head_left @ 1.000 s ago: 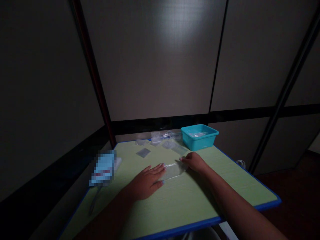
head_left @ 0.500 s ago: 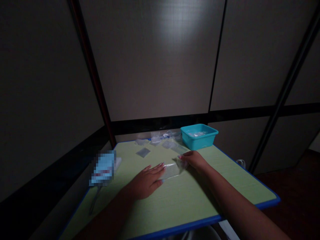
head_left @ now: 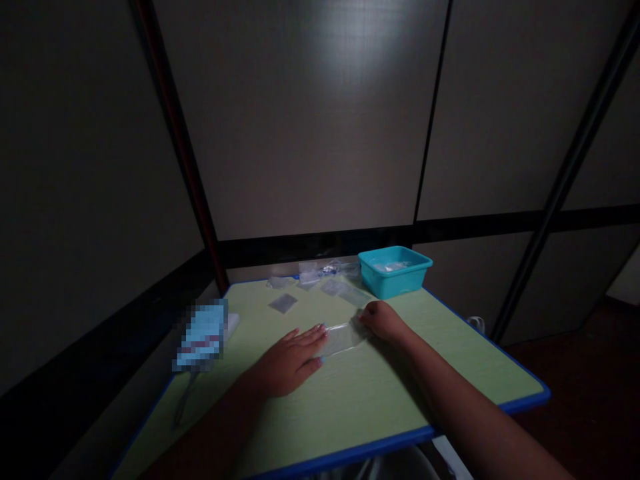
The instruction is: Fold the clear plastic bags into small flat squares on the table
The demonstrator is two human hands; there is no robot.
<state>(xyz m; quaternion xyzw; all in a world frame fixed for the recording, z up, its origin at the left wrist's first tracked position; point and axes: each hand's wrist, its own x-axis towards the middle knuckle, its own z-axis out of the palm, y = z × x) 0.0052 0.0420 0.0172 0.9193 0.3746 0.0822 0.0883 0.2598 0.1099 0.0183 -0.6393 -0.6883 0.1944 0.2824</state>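
Note:
A clear plastic bag point(head_left: 343, 339) lies flat on the pale green table point(head_left: 330, 413). My left hand point(head_left: 287, 363) rests on its left end, palm down, with the fingers stretched out. At the opposite end my right hand point(head_left: 383, 321) pinches the bag's edge between thumb and fingers; part of that edge is hidden by the hand. Beyond my hands lie a small greyish plastic packet point(head_left: 283, 303) and a longer clear one point(head_left: 353, 293).
A turquoise basin point(head_left: 395, 277) holding clear plastic pieces stands at the back right corner. Several crumpled clear bags point(head_left: 325, 270) lie along the back edge. At the left edge is a blurred-out blue item point(head_left: 203, 337). Panelled walls point(head_left: 310, 133) rise behind the table.
My right hand has folded its fingers more closely over the bag's right end, and the bag lies flatter there. My left hand stays on the bag. The whole view has shifted slightly.

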